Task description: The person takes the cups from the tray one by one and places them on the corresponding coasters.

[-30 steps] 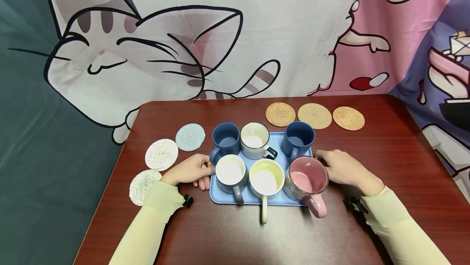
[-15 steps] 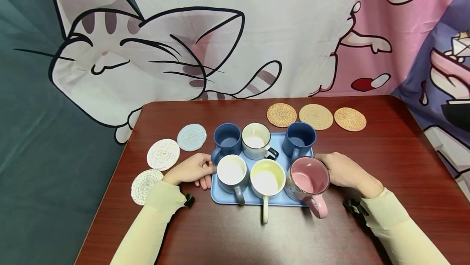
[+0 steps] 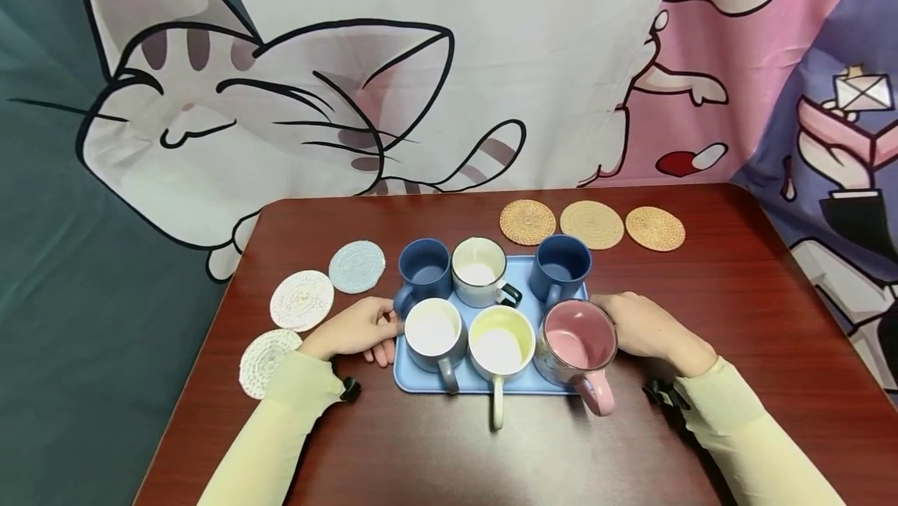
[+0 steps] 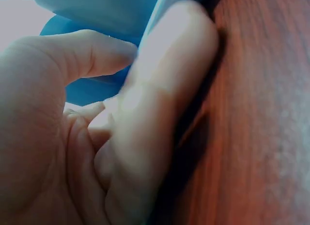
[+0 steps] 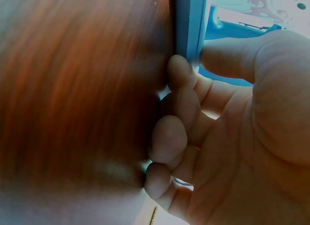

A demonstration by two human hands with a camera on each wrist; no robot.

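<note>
A light blue tray (image 3: 521, 270) lies on the table, bearing several mugs. At its back stand a blue mug (image 3: 426, 266), a cream mug (image 3: 479, 274) with a black-tipped handle, and a second blue mug (image 3: 561, 266). In front are a grey mug (image 3: 435, 334), a pale yellow mug (image 3: 501, 344) and a pink mug (image 3: 579, 338). My left hand (image 3: 356, 328) pinches the tray's left edge, thumb on the inner side. My right hand (image 3: 641, 328) grips the right edge; in the right wrist view its thumb is inside the rim and its fingers (image 5: 169, 138) curl beneath.
Three pale crocheted coasters lie on the left, the lowest one (image 3: 266, 362) beside my left sleeve. Three straw coasters, among them a middle one (image 3: 592, 224), line the back right of the brown table (image 3: 547, 459). A printed cloth (image 3: 547, 61) hangs behind.
The head view has shifted slightly, so everything appears a little further left. Hands, tray and mugs keep their places relative to one another.
</note>
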